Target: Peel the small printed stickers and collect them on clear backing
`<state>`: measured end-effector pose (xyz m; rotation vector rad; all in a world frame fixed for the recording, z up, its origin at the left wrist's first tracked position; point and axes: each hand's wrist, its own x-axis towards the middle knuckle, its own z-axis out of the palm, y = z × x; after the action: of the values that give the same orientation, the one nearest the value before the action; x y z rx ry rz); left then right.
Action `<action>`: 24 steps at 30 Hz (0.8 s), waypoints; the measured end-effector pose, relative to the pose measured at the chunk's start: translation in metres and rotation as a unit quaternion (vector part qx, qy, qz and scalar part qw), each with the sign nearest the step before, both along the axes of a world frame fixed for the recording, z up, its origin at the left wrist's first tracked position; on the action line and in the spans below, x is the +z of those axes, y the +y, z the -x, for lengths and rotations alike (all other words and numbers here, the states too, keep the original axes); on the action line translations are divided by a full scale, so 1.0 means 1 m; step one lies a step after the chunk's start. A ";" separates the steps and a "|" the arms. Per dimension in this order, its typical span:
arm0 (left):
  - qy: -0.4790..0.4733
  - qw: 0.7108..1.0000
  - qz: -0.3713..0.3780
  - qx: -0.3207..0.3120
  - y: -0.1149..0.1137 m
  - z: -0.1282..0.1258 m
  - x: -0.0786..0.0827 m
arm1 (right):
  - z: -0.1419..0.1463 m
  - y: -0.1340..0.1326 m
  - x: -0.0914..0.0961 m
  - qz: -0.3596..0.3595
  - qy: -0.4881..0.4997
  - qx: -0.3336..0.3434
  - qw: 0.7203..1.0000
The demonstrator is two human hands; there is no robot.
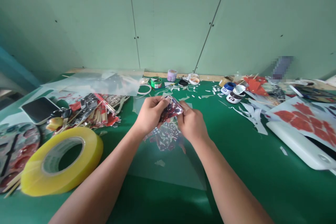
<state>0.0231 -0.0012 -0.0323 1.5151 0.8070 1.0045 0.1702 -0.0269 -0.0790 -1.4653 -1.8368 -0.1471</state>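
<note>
Over the middle of the green table, my left hand pinches a small glossy sheet with a dark red and white pattern, its thumb on top. At the sheet's right edge my right hand is closed, the fingers gripping that side. Whether the sheet is one layer or a packet, I cannot tell. Just beneath my hands lies a crumpled clear film with whitish and dark patches. It rests on a translucent sheet, which also carries a small pale scrap.
A yellow tape roll stands near my left forearm, beside a paint palette and a phone. Paint jars and paper scraps lie behind and right. A white-handled tool sits at right, by red-painted sheets.
</note>
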 end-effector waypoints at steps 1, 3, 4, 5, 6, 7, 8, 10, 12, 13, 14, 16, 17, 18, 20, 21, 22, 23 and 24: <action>0.004 1.000 -0.004 0.000 0.000 0.000 0.000 | 0.000 0.000 0.000 0.005 0.001 -0.002 1.000; 0.021 1.000 -0.016 0.000 -0.001 0.000 0.001 | 0.000 0.000 0.000 0.013 0.000 -0.002 1.000; 0.032 0.999 -0.023 -0.001 -0.001 0.000 0.001 | 0.000 0.001 0.000 0.015 0.000 -0.001 1.000; 0.040 0.999 -0.030 -0.003 -0.001 -0.001 0.001 | 0.000 0.001 -0.001 0.014 0.000 -0.001 1.000; 0.046 0.998 -0.035 -0.006 -0.002 -0.001 0.001 | 0.000 0.001 -0.001 0.011 0.001 -0.001 1.000; 0.049 0.998 -0.039 -0.010 -0.002 -0.001 0.000 | -0.001 0.001 -0.001 0.006 0.002 0.000 1.000; 0.050 0.998 -0.040 -0.014 -0.002 -0.002 0.000 | -0.001 0.001 -0.001 0.000 0.003 0.001 1.000; 0.045 0.998 -0.033 -0.016 -0.002 -0.003 -0.001 | -0.001 0.001 -0.002 -0.013 0.000 0.003 1.000; 0.030 0.999 -0.015 -0.012 -0.003 -0.003 -0.002 | -0.001 0.001 -0.002 -0.016 -0.008 0.003 1.000; 0.021 1.000 -0.004 -0.012 -0.003 -0.004 -0.002 | -0.001 0.001 -0.002 -0.015 -0.010 0.003 1.000; 0.012 1.000 0.005 -0.014 -0.003 -0.003 -0.002 | -0.001 0.002 -0.002 -0.012 -0.010 0.004 1.000; -0.005 0.999 0.023 -0.023 -0.002 -0.003 -0.001 | -0.001 0.002 -0.003 -0.006 -0.005 0.011 1.000; -0.009 0.999 0.032 -0.031 -0.002 -0.002 0.000 | -0.002 0.003 -0.003 -0.003 -0.002 0.015 1.000; -0.009 0.998 0.041 -0.041 -0.002 -0.002 0.001 | -0.002 0.003 -0.003 0.000 0.002 0.020 1.000; 0.000 0.996 0.056 -0.064 -0.002 0.000 0.002 | -0.003 0.002 -0.001 0.012 0.007 0.031 0.999; 0.007 0.995 0.060 -0.073 -0.001 0.000 0.002 | -0.004 0.001 0.001 0.019 0.011 0.036 0.999; 0.014 0.995 0.063 -0.081 -0.001 0.000 0.002 | -0.004 0.000 0.003 0.025 0.016 0.042 0.999; 0.018 0.994 0.064 -0.086 -0.001 0.000 0.001 | -0.004 -0.001 0.004 0.029 0.022 0.048 0.998; 0.020 0.994 0.064 -0.088 -0.001 0.000 0.001 | -0.004 -0.002 0.006 0.031 0.027 0.054 0.998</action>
<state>0.0229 -0.0022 -0.0314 1.4722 0.7366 0.7810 0.1746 -0.0290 -0.0731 -1.3960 -1.8860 0.0029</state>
